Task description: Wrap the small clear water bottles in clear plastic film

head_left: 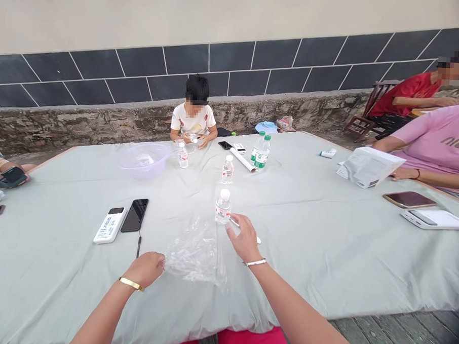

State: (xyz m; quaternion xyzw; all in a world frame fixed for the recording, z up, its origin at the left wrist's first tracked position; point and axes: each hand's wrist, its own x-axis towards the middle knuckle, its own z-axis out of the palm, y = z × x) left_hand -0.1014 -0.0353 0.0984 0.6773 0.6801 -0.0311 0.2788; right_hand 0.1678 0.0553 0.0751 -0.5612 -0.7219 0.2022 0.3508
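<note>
My left hand [148, 268], with a gold bracelet at its wrist, is closed at the left edge of a crumpled clear plastic bag [195, 254] lying on the table. My right hand [245, 238], with a silver bracelet, is just right of a small clear bottle [223, 212] with a white cap. Its thumb and fingers are apart, and I see no grip on the bottle. A thin white pen-like stick [259, 240] shows on both sides of this hand; its middle is hidden. Directly behind stands a second small bottle [228, 171].
A white power bank [110, 225] and a black phone [135, 215] lie left. Farther back are a purple basin [144, 171], a third small bottle [183, 156], a white roll [242, 160] and two green-capped bottles [262, 155]. Other people sit around the cloth-covered table [296, 220].
</note>
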